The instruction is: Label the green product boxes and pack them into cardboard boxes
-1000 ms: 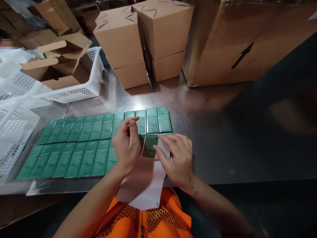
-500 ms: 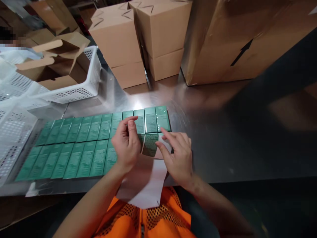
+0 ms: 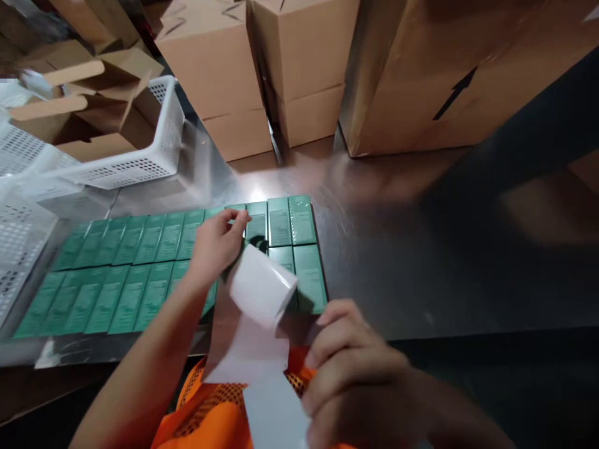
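Note:
My left hand [image 3: 219, 242] is closed over the green boxes [image 3: 112, 296], its thumb and forefinger pressed together. A strip of white labels [image 3: 255, 355] hangs from beside it, with a curled, roll-like part [image 3: 262, 287] just right of the palm; the exact hold is partly hidden. Lower and closer to me, my right hand [image 3: 360, 371] has its fingers bent around the edge of a separate white label [image 3: 276, 408]. Blur hides its thumb tip. The green boxes lie flat in two tight rows under and left of my hands, several with glossy wrap.
White plastic baskets [image 3: 159, 156] stand at the left, one with an open carton [image 3: 100, 128] in it. Closed cartons [image 3: 224, 81] stack along the back, beside a large carton [image 3: 412, 93] with a black arrow. The metal table [image 3: 374, 262] extends to the right.
My left hand has moved left, and my right hand has come down and right, towards me. The white paper now shows a curl between them, with a separate label at my right hand.

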The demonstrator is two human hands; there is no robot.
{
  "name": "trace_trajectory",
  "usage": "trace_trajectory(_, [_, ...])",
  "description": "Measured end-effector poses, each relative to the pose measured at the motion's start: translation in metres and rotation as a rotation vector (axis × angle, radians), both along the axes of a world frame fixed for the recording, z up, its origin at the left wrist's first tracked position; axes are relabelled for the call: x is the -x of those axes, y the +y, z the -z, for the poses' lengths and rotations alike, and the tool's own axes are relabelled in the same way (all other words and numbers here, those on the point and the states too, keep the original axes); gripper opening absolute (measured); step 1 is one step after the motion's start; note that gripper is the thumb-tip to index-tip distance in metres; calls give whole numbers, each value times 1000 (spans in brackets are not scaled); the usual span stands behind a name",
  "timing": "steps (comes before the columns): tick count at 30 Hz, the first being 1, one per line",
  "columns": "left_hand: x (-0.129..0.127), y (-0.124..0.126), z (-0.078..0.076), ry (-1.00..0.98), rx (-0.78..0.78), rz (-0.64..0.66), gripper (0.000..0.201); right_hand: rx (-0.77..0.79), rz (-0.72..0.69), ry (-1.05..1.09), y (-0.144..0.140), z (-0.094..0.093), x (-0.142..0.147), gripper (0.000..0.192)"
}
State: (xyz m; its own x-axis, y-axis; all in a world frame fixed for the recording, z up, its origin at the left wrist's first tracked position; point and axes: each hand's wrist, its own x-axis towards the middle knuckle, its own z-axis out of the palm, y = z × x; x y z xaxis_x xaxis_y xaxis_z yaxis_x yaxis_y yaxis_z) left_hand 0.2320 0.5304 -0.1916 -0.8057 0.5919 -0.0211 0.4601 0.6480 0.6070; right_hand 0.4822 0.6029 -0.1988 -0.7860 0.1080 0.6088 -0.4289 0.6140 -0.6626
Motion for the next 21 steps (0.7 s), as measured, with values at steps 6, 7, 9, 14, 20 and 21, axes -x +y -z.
trace_trajectory(6, [-21,-29,-19,-564,226,553,44,579,229,-357,65,-6,-3,11])
trace_trajectory(7, [-33,-32,-19,-590,219,575,43,602,240,-455,74,-2,3,13])
trace_trajectory(9, [-56,-36,-15,-595,204,558,41,644,199,-570,86,9,15,15])
trace_trajectory(14, [-85,-36,4,-590,218,519,36,749,126,-644,90,25,34,23])
trace_trajectory(20, [-95,-31,19,-536,237,449,41,660,203,-597,84,36,37,16])
trace_trajectory(21, [-96,-30,21,-517,244,448,40,630,230,-600,83,38,37,15])
